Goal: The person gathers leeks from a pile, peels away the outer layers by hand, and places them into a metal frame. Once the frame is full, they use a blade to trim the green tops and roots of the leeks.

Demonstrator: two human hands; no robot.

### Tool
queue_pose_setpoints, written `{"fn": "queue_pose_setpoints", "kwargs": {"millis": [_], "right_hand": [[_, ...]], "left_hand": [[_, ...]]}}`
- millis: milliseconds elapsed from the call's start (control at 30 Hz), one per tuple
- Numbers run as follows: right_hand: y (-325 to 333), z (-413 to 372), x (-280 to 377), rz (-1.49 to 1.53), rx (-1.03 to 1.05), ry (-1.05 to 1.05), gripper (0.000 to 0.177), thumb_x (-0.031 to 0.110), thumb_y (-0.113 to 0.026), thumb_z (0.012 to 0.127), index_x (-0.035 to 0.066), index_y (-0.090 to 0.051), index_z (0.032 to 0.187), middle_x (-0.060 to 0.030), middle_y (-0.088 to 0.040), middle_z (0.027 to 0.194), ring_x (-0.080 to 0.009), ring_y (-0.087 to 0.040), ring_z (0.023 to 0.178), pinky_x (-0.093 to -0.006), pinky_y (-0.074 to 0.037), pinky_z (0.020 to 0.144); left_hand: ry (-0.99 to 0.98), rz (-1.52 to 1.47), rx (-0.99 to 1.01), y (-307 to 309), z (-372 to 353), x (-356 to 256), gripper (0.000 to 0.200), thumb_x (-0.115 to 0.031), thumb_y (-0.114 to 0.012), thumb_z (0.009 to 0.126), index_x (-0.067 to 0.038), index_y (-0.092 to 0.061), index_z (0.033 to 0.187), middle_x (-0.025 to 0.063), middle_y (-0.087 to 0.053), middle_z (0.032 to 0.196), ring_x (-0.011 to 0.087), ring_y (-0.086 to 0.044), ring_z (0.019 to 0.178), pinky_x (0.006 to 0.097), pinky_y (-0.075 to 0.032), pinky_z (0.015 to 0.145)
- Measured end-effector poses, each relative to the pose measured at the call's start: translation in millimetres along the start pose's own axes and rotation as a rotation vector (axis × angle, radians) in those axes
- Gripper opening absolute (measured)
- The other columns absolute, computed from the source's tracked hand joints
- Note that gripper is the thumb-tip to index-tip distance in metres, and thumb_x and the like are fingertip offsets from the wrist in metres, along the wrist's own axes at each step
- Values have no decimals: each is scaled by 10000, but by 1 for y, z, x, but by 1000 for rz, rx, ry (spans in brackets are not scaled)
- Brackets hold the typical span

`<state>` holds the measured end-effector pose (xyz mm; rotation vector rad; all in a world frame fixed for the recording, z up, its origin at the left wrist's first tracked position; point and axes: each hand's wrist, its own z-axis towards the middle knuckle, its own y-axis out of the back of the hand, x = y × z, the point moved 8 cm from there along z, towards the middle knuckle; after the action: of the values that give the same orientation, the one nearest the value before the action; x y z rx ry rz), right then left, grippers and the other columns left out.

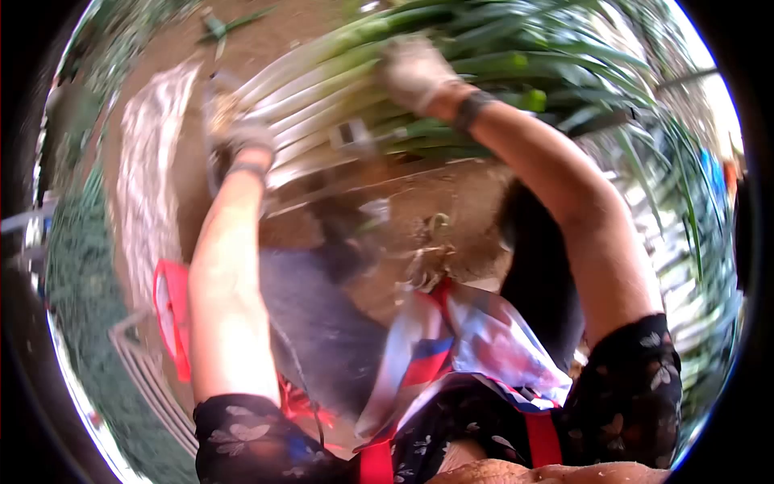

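Observation:
A thick row of long green onions lies across a low frame in front of me, white stems and roots to the left, green leaves to the right. My left hand, in a pale glove, is at the root ends; blur hides its fingers. Farther right, my right hand, also gloved, rests on top of the stalks where white turns to green. Its shape is rounded, but motion smears the fingers, so a grip cannot be made out. A small pale, square-edged piece with a dark middle sits at the stalks' near side.
More green onions are heaped at the right. A crumpled pale plastic sheet lies on the brown ground at the left, near a red-rimmed object. Green netting-like material borders the far left. A shiny apron covers my lap.

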<state>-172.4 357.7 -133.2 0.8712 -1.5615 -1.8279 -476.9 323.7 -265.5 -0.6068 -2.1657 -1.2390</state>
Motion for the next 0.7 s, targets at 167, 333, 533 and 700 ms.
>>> {"fn": "queue_pose_setpoints", "kwargs": {"millis": [167,333,533,700], "right_hand": [[10,-8,-10,320,-131,-26,146,149,-630,703,47,-725,748,-140,-695,780,-288,-684,775,-416,-553,696],[155,-99,-9,93,-309,-27,66,234,-669,691,181,-707,684,-27,-690,817,-225,-671,837,-397,-499,721],[214,-373,-69,207,-423,-669,223,203,-693,693,146,-649,904,-38,-615,866,-262,-614,845,-423,-502,732],[167,-684,-71,-80,-42,-1569,186,49,-677,827,82,-702,1008,-92,-668,942,-173,-627,766,-268,-562,658]], "left_hand": [[-16,-111,-324,-58,49,28,293,-328,-573,921,-103,-713,1048,110,-719,987,296,-714,900,439,-571,706],[-55,130,-20,12,-11,5,545,-266,-454,945,0,-469,1421,235,-355,1525,394,-314,1430,521,-304,1125],[132,-153,-431,31,-38,23,473,-153,-537,900,23,-536,1339,224,-437,1457,379,-378,1384,458,-333,1119],[108,-302,-579,105,-131,-9,448,-147,-542,901,28,-552,1313,228,-467,1414,374,-415,1342,452,-359,1093]]}}
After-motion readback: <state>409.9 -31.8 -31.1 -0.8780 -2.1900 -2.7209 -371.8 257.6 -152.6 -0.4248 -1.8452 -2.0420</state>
